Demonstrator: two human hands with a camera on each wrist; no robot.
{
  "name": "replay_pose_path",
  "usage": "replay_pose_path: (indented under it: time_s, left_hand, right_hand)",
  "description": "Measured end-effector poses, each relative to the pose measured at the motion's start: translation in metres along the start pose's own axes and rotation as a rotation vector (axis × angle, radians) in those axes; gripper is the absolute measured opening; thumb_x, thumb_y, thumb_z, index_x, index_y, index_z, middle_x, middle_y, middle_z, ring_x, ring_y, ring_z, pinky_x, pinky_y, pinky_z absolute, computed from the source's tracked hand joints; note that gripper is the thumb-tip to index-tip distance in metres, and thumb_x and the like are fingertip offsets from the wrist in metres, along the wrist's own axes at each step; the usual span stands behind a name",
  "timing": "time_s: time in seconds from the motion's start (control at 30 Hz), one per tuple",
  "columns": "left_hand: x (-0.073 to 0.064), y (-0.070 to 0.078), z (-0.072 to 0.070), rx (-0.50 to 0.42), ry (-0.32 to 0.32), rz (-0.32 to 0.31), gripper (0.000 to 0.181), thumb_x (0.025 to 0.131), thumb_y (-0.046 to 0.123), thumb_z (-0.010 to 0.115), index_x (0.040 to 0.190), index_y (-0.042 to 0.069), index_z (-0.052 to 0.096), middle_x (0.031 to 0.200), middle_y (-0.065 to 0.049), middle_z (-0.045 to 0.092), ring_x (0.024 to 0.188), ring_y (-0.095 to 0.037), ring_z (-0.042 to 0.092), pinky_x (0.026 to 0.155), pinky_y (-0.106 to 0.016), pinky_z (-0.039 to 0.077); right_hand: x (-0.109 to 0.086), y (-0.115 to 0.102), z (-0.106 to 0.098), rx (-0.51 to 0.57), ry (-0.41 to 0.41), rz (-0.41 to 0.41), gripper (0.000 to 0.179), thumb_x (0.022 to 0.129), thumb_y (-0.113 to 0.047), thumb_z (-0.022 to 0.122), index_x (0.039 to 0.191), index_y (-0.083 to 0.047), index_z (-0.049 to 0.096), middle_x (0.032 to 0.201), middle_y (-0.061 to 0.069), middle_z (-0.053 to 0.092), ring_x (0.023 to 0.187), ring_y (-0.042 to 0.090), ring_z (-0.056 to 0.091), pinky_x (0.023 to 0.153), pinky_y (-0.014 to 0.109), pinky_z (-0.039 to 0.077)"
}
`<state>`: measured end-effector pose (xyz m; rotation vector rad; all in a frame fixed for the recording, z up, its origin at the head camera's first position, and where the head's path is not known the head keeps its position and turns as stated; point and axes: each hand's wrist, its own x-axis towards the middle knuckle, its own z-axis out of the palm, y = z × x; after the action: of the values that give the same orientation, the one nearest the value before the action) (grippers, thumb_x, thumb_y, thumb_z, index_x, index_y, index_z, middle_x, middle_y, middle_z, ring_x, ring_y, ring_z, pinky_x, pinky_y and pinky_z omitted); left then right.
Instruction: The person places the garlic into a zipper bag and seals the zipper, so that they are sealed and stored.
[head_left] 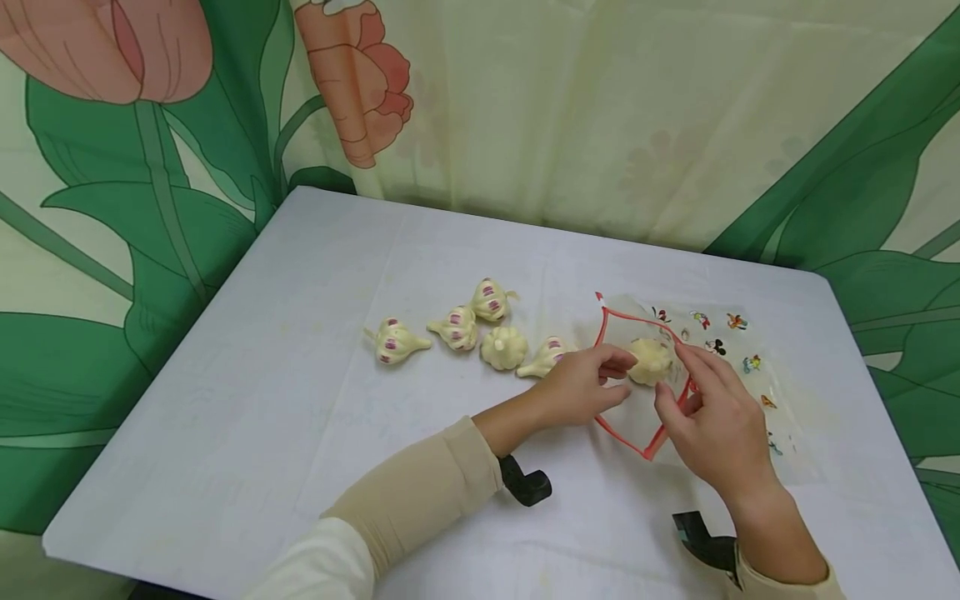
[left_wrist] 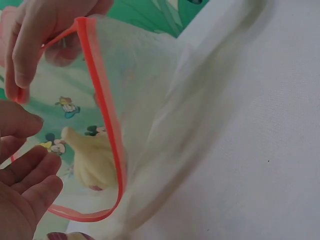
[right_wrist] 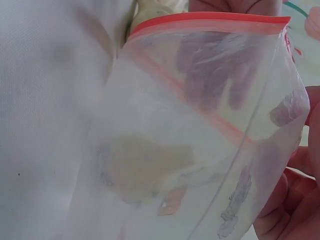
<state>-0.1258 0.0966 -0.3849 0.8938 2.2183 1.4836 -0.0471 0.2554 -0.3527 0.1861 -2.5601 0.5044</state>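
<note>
A clear zip-seal bag [head_left: 757, 400] with a red rim and small cartoon prints stands with its mouth agape toward the left. My right hand [head_left: 716, 417] pinches the rim on its right side. Inside the bag is a pale garlic bulb [left_wrist: 95, 162], which shows blurred through the plastic in the right wrist view. My left hand [head_left: 581, 387] is at the mouth, fingers loosely bent and apart from that bulb; the left wrist view shows nothing between them. Just behind this hand lies another garlic bulb [head_left: 546, 357], partly hidden by it.
More garlic bulbs lie left of the bag: one [head_left: 397, 342] farthest left, others [head_left: 457, 329] grouped nearer the middle. They rest on a white-covered table [head_left: 262, 375]. A floral curtain [head_left: 562, 117] hangs behind its far edge.
</note>
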Motion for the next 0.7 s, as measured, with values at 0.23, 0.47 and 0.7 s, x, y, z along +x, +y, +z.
replay_pose_path:
  time_s: [0.23, 0.47, 0.7]
  left_hand:
    - [-0.006, 0.006, -0.02, 0.068, 0.094, 0.076, 0.036, 0.082, 0.012, 0.064, 0.116, 0.01, 0.055, 0.11, 0.005, 0.056, 0.097, 0.001, 0.051, 0.081, -0.011, 0.039]
    - [-0.007, 0.003, -0.04, 0.184, 0.173, 0.13, 0.036, 0.082, 0.014, 0.064, 0.117, 0.009, 0.056, 0.111, 0.002, 0.056, 0.099, -0.005, 0.051, 0.082, -0.012, 0.038]
    - [-0.009, -0.004, -0.054, 0.351, 0.164, 0.084, 0.046, 0.083, 0.02, 0.063, 0.125, 0.01, 0.049, 0.121, 0.0, 0.05, 0.108, -0.007, 0.046, 0.087, -0.017, 0.037]
  right_hand:
    - [0.001, -0.002, -0.001, -0.007, -0.026, 0.024, 0.055, 0.071, -0.013, 0.069, 0.122, 0.0, 0.053, 0.117, 0.01, 0.051, 0.055, 0.01, 0.047, 0.045, 0.026, 0.041]
    - [0.001, -0.002, -0.003, -0.012, -0.048, 0.057, 0.056, 0.072, -0.015, 0.069, 0.123, -0.001, 0.052, 0.12, 0.01, 0.05, 0.056, 0.012, 0.049, 0.048, 0.03, 0.043]
    - [0.001, -0.002, -0.002, -0.01, -0.034, 0.051, 0.053, 0.072, -0.013, 0.068, 0.121, -0.001, 0.054, 0.119, 0.01, 0.051, 0.056, 0.009, 0.047, 0.049, 0.03, 0.04]
